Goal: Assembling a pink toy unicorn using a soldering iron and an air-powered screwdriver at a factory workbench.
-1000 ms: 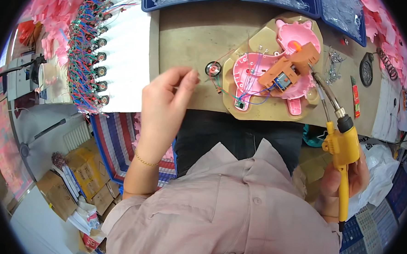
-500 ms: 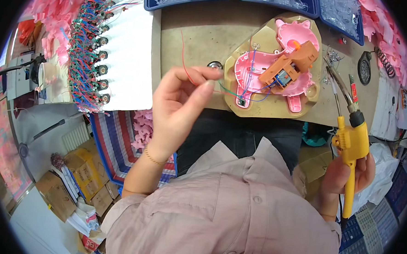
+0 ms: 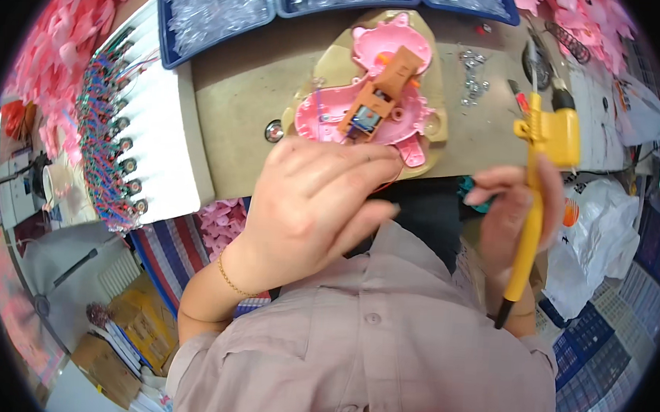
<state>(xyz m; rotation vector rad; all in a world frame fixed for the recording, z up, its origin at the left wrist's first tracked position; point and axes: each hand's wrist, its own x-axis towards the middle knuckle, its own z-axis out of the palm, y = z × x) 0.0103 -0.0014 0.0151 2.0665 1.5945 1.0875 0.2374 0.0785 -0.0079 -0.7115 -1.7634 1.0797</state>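
My left hand (image 3: 300,204) lies over the lower edge of an open pink plastic toy shell (image 3: 316,119), back up, with fingers stretched and thumb apart. A thin red wire (image 3: 385,185) curves out by its fingertips; what lies under the palm is hidden. Inside the shell sits an orange plastic mechanism (image 3: 377,96) with a small motor-like part. The shell rests in a tan holder (image 3: 439,85). On the right, my right hand (image 3: 512,215) grips the long handle of a yellow soldering iron (image 3: 548,139), its tip pointing away from me, some fingers loosely extended.
Blue trays (image 3: 277,13) of clear plastic parts line the far edge. A white foam block (image 3: 171,123) at left carries several speakers with bundled wires (image 3: 99,134). A round speaker (image 3: 273,131) and small metal parts (image 3: 473,75) lie on the bench. Pink parts (image 3: 69,50) are heaped far left.
The left hand has moved from holding up wires beside the shell to lying over its lower edge. The right hand and soldering iron have moved up and inward. The view has shifted.
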